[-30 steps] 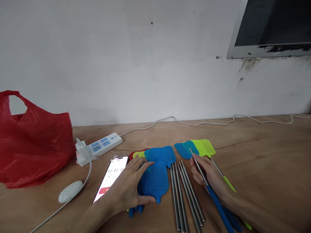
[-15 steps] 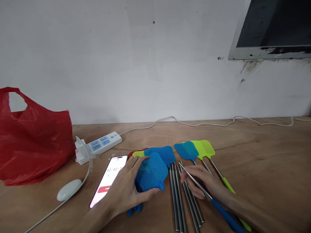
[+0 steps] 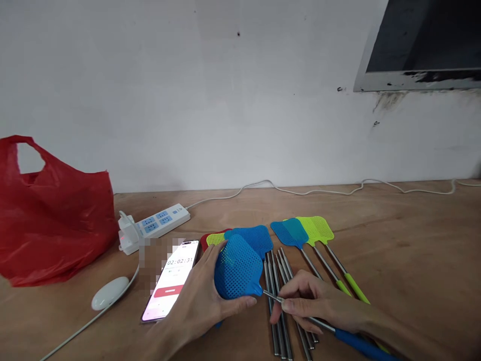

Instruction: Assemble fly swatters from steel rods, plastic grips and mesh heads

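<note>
My left hand [image 3: 205, 296] is closed around a blue fly swatter head [image 3: 240, 268], its thumb below the neck. In my right hand [image 3: 306, 303] is a metal rod [image 3: 323, 325] with a blue grip [image 3: 361, 345], pinched near its thin end. That tip meets the neck of the blue head; how deep it sits I cannot tell. Under and beside my right hand lie several bare metal rods [image 3: 278, 321]. Behind my left hand are more loose heads: blue [image 3: 253, 239], yellow [image 3: 214, 239] and a partly hidden red one [image 3: 205, 242].
Swatters with rods, one blue-headed [image 3: 289, 232] and yellow-green ones [image 3: 319, 229], lie at the right. Left of my hand are a phone [image 3: 173, 281] showing a timer, a power strip [image 3: 161, 221], a white oval device [image 3: 109, 293] and a red plastic bag [image 3: 56, 215]. A cable runs along the wall.
The rod's tip has come down and left to the blue head's neck. My left hand has tilted the head slightly toward it, and my right fingers have closed nearer the tip.
</note>
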`<state>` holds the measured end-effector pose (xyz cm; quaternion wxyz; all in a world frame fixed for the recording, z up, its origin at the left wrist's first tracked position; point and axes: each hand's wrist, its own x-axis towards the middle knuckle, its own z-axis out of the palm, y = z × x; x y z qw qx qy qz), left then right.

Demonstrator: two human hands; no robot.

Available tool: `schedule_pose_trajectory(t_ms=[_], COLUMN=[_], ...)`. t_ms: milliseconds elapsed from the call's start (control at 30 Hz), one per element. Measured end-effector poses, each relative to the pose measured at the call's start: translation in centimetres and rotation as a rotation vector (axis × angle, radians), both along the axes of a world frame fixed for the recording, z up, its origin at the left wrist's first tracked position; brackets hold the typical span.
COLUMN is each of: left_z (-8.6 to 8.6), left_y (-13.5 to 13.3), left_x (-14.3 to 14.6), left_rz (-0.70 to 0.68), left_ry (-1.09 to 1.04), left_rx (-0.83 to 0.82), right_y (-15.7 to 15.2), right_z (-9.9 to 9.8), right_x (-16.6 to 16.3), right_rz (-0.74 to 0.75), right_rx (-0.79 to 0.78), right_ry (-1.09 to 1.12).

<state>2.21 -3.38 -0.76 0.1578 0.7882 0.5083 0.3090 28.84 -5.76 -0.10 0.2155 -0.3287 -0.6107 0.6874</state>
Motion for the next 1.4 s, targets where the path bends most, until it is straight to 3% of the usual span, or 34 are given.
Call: schedule_pose_trajectory(t_ms=[300,667,933,1133,1400], left_z=[0.2,1.1,1.2,0.5,-0.2], left_y=[-0.2,-0.2,-0.1,-0.4,-0.7], left_x=[0.0,0.5,0.4,0.7,0.7], left_rz=[0.034,-0.045,-0.084,-0.121,-0.114], left_ry=[-0.075,-0.543,-0.578,-0.618,-0.581], left_rx=[-0.162,-0.195,-0.247,-0.479,-0.382], right_y=[0.0,0.2,0.1,0.0,-0.7], right_z=[-0.2,-0.7,-0.3,-0.5,-0.4], right_x=[-0.1,0.0,-0.6,-0.7,-0.9], right_rz=[-0.032,-0.107,-0.111,-0.108,-0.135], right_rx=[0.02,-0.004,0.032,0.028,0.031], right_ry=[-0.004,0.019,0.019,0.017,0.007])
